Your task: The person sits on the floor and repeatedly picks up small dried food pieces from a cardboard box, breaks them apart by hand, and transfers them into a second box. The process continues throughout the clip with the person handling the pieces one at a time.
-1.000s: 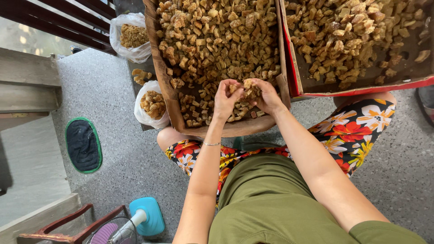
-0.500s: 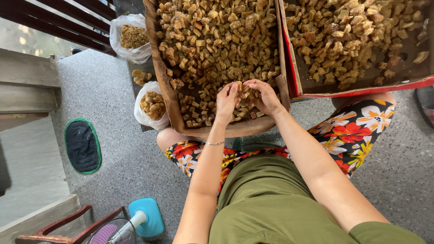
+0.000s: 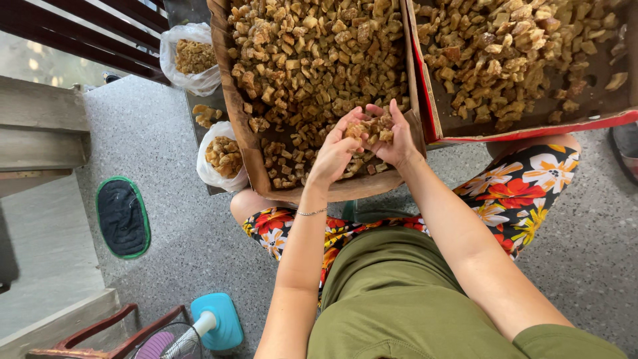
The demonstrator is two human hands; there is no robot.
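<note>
A: Brown chunks (image 3: pixel 372 126), a heap of them, sit in the cupped left hand (image 3: pixel 335 153) and right hand (image 3: pixel 393 136), over the near end of the cardboard tray (image 3: pixel 234 106).

B: What step?

A: Scooping, I think. Next needs a gentle lift.

B: Anything close?

A: Second tray (image 3: pixel 531 126) touches its right side; a bag (image 3: pixel 222 159) sits just left.

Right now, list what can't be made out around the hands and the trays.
- Head view: how many brown pieces are held; the cupped left hand and right hand cover most.
- Far ends of the left tray and right tray: cut off by the top edge.
- What the pieces are: too small to tell.
- Fan at lower left: cut off by the bottom edge.
</note>
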